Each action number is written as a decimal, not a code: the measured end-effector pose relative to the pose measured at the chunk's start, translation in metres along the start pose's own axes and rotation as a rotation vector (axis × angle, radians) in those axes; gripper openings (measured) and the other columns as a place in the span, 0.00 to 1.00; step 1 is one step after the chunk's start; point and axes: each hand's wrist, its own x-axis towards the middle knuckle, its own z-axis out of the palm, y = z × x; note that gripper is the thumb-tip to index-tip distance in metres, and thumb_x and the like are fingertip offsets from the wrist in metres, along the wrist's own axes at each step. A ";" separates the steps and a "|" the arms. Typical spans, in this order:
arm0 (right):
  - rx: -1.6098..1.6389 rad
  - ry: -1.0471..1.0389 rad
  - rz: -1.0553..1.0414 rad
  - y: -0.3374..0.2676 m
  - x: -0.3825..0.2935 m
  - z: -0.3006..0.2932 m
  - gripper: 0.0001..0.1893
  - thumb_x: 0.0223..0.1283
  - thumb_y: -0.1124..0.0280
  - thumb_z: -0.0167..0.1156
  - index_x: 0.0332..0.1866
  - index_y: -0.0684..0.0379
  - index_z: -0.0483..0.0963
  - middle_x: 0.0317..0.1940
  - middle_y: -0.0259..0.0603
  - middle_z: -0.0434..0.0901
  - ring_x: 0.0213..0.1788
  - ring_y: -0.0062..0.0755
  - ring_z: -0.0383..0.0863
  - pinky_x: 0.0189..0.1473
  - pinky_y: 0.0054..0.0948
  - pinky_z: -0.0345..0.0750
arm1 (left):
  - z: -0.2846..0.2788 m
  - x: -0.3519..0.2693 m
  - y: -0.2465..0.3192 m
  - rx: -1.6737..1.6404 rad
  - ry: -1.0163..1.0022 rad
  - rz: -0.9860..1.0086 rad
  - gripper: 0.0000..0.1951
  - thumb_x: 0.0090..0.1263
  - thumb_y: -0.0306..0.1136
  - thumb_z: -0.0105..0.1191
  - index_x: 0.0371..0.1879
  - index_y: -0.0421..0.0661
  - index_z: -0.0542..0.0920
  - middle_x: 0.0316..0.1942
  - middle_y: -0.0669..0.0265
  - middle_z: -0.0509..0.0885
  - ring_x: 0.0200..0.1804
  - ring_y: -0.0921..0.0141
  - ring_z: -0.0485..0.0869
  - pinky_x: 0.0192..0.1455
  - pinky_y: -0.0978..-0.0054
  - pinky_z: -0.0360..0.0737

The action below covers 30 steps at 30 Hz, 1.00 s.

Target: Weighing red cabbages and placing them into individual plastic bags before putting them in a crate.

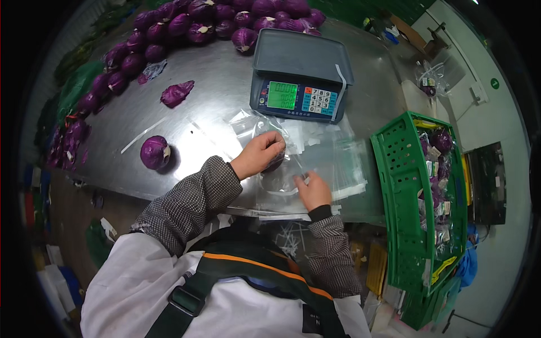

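Note:
My left hand (263, 153) is closed on the gathered film of a clear plastic bag (249, 122), over a red cabbage (274, 164) that the hand partly hides. To its right, my right hand (313, 189) has its thumb and fingertips at the bag's lower film; whether they pinch it cannot be told. Flat clear bags (348, 169) with white strips lie under and beside my right hand. Another red cabbage (155, 152) rests bare on the steel table to the left. Beyond my hands stands a digital scale (301, 76) with a lit green display and a white strip across its right side.
Many red cabbages (179, 24) line the table's far and left edges. A loose cabbage leaf (176, 94) and a white strip (143, 135) lie on the metal. At right, a green plastic crate (401, 203) holds several bagged, labelled cabbages. A bagged cabbage (428, 87) sits beyond it.

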 end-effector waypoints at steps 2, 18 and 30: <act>0.054 0.015 -0.128 -0.019 -0.014 0.012 0.20 0.60 0.53 0.56 0.41 0.62 0.76 0.27 0.51 0.80 0.33 0.54 0.80 0.36 0.47 0.74 | -0.009 -0.004 0.003 0.051 0.021 0.048 0.08 0.73 0.33 0.47 0.35 0.42 0.74 0.29 0.75 0.72 0.32 0.82 0.68 0.36 0.83 0.69; 0.445 -0.074 -0.255 0.018 -0.149 0.021 0.10 0.58 0.69 0.57 0.28 0.65 0.70 0.18 0.48 0.72 0.21 0.43 0.75 0.26 0.33 0.69 | 0.017 -0.196 -0.047 -0.299 0.370 -0.672 0.23 0.72 0.57 0.41 0.40 0.46 0.72 0.29 0.68 0.77 0.27 0.76 0.75 0.25 0.79 0.73; 0.451 -0.043 -0.008 0.092 -0.151 0.031 0.10 0.58 0.67 0.61 0.32 0.64 0.72 0.22 0.37 0.75 0.26 0.27 0.74 0.31 0.28 0.71 | 0.019 -0.237 -0.046 -0.344 0.339 -0.728 0.12 0.70 0.40 0.54 0.30 0.44 0.78 0.22 0.71 0.78 0.20 0.82 0.74 0.20 0.88 0.70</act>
